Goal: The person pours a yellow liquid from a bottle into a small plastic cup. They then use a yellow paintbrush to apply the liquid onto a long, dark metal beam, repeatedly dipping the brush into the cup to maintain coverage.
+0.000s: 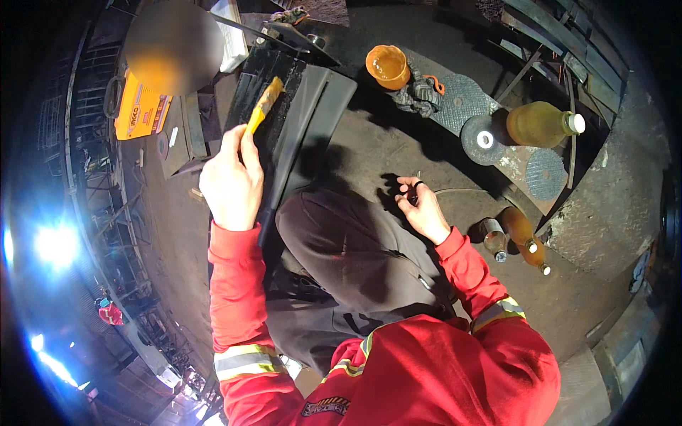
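Observation:
My left hand (233, 177) is closed around the yellow handle of a paintbrush (260, 108). Its bristle end points away from me, over a dark steel piece (302, 131) with long raised edges. The near part of that piece runs down beside my left leg. Whether the bristles touch the metal I cannot tell. By my bent knee (348, 234), my right hand (425, 213) hangs with loosely curled fingers, a dark band on one of them. I make out nothing held in it, though a small thin thing shows just beyond its fingers.
An orange bowl of liquid (388, 67) stands ahead, near a crumpled grey cloth (420, 96). Grinding discs (484, 140) and a large amber bottle (536, 124) lie to the right. Smaller bottles (519, 228) lie beyond my right hand. A yellow-orange case (142, 108) is at far left.

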### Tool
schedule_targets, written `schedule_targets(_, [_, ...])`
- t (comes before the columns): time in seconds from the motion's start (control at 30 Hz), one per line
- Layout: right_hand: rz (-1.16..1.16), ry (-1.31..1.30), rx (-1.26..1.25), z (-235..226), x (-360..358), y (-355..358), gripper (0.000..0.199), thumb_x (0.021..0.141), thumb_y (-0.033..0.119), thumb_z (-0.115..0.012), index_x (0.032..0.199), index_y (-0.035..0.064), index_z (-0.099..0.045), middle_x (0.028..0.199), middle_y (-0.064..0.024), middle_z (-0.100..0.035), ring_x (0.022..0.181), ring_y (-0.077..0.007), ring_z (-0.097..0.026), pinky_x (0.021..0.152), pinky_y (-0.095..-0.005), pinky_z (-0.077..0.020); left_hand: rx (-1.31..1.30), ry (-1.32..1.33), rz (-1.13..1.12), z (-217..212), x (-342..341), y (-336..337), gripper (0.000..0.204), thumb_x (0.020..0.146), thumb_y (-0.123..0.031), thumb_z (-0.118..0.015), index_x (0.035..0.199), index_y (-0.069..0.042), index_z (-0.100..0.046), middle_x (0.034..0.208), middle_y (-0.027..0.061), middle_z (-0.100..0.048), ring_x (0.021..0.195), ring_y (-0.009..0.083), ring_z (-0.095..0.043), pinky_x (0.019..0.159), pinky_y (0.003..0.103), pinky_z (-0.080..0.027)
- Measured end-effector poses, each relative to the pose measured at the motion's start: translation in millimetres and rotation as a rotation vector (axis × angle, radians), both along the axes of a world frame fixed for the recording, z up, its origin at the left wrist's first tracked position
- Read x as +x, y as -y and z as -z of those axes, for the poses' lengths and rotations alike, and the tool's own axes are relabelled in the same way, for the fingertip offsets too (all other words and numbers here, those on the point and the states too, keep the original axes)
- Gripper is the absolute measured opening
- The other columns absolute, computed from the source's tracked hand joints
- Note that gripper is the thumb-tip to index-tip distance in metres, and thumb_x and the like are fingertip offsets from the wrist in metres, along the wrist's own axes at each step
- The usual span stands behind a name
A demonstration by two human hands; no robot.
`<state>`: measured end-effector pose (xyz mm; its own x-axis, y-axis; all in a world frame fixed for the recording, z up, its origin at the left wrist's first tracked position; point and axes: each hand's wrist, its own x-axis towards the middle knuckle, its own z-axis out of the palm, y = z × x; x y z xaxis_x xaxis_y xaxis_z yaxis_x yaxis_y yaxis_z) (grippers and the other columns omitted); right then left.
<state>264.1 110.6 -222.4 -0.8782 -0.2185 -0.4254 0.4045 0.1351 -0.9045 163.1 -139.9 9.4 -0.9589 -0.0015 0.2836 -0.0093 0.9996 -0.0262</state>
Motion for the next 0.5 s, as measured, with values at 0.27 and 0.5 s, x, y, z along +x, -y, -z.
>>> schedule_targets(0.27, [0.030,0.016,-0.001,-6.8,-0.9,-2.9,0.042,0.085,0.013,-0.066,0.123,-0.0034,-0.057,0.095,-0.0121,-0.063,0.077,-0.0190,-0.060,0.074,-0.0336,-0.0496,-0.054,0.030,-0.021,13.3,-11.9,-2.9,0.015,0.097,-0.022,-0.060,0.102,-0.012,-0.070,0.075,0.0172,-0.069,0.066,0.0346,-0.069,0.059,0.042,-0.052])
schedule_targets(0.5, [0.013,-0.004,-0.019,-7.0,4.2,3.7,0.042,0.085,0.012,-0.066,0.123,-0.0032,-0.058,0.095,-0.0110,-0.063,0.079,-0.0186,-0.060,0.074,-0.0332,-0.0495,-0.344,0.014,0.026,28.9,-49.5,-11.6,0.014,0.097,-0.027,-0.058,0.103,-0.017,-0.067,0.069,0.0106,-0.068,0.061,0.0296,-0.068,0.053,0.041,-0.052])
